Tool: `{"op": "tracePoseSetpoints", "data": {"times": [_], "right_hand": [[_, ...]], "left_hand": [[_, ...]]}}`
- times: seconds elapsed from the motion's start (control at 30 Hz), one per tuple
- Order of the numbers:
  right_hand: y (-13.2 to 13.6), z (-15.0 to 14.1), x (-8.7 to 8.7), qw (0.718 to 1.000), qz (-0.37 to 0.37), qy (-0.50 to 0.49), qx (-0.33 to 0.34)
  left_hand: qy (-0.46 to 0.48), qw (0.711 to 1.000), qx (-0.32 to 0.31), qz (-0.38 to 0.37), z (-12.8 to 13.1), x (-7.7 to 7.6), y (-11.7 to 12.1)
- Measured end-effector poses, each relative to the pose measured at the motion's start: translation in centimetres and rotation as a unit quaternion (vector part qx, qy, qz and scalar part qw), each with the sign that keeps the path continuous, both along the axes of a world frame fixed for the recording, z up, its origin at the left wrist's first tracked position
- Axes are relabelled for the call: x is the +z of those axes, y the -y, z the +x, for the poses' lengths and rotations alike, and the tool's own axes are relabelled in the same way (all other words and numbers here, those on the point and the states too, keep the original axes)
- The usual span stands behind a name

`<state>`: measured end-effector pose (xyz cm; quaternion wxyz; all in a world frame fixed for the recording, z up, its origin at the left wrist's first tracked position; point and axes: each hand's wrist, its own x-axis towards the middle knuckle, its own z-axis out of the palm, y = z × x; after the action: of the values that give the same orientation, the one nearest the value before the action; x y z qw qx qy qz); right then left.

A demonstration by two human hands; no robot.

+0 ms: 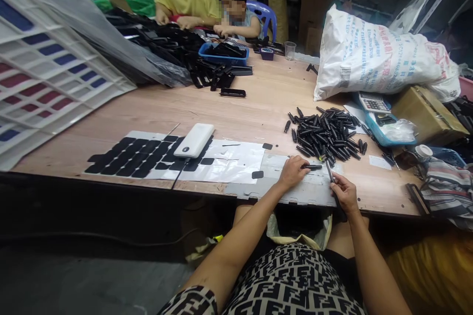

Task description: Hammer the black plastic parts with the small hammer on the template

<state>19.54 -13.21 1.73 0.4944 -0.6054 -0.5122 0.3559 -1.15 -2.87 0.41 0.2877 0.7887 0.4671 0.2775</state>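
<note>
My left hand (293,172) is closed on a slim black piece (314,167), held flat over the grey board (281,189) at the table's front edge. In my right hand (345,193) is a slim tool (329,171) with a shiny metal end and a dark handle; its exact kind is not clear. The tool's metal end points away from me, just right of the held piece. Beyond both hands lies a heap of similar black pieces (325,133). A small yellow-green spot shows at the heap's near edge.
Left of my hands, a white power bank (194,140) with a cable rests on a sheet (236,160) of black rounded stickers. A large white sack (380,54), a cardboard box (428,113) and a blue tray (391,133) stand right. Two people sit across the table, near a blue basket (224,57).
</note>
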Motion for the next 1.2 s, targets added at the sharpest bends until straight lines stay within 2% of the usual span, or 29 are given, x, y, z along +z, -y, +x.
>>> {"op": "tracePoseSetpoints", "data": {"times": [0.3, 0.53, 0.7, 0.83, 1.07, 1.2], "right_hand": [[0.7, -0.1, 0.2, 0.999, -0.017, 0.025, 0.012], [2.0, -0.7, 1.7, 0.994, 0.006, 0.108, 0.027], [1.9, -0.9, 1.3, 0.987, 0.020, 0.158, 0.034], [1.8, -0.8, 0.7, 0.989, 0.003, 0.142, 0.033], [1.6, -2.2, 1.8, 0.990, 0.009, 0.130, 0.047], [1.2, -2.2, 1.4, 0.989, -0.001, 0.140, 0.050]], "left_hand": [[-0.014, 1.000, -0.001, -0.004, -0.1, -0.3, -0.5], [-0.005, 1.000, 0.006, -0.005, 0.0, -0.4, -0.6], [-0.004, 1.000, 0.011, -0.003, 0.1, -0.4, -0.6], [-0.011, 1.000, 0.014, -0.008, 0.2, -0.5, -0.8], [-0.016, 1.000, 0.012, -0.012, 0.2, -0.8, -1.0], [-0.012, 1.000, 0.014, -0.011, 0.3, -0.8, -1.0]]}}
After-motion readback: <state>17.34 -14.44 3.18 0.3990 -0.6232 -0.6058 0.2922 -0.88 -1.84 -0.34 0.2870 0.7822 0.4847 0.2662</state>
